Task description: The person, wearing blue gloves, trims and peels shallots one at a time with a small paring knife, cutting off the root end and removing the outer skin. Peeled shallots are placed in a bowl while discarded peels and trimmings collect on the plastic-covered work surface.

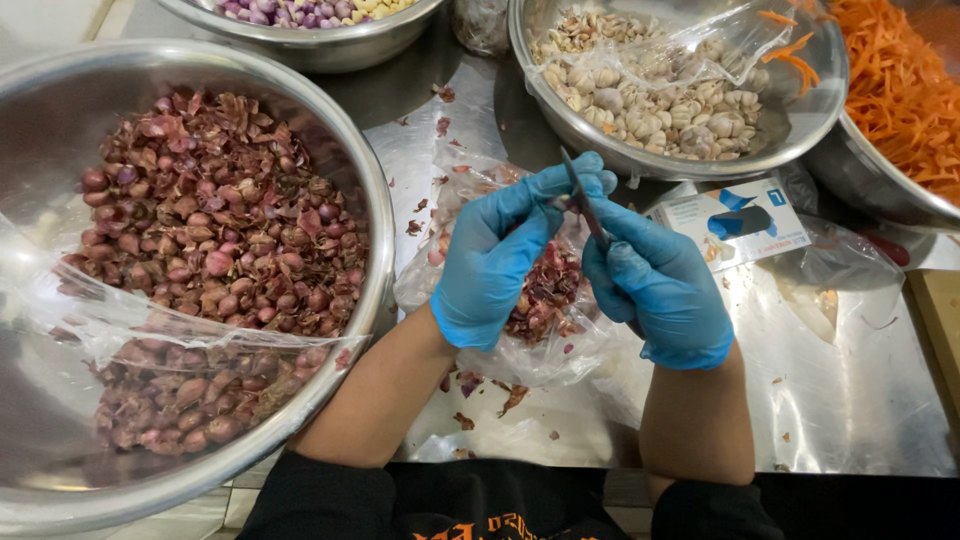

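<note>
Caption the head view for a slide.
Blue-gloved left hand and right hand work a small knife over a clear peel-filled bag.

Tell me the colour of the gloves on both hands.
Bright blue, both the left hand and the right hand, seen clearest in the head view.

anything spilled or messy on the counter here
Yes: reddish-brown shallot skin scraps lie scattered on the steel counter, outside the clear plastic bag of peelings under the blue-gloved left hand and right hand, which holds a small knife. A few orange carrot shreds sit in the garlic bowl.
</note>
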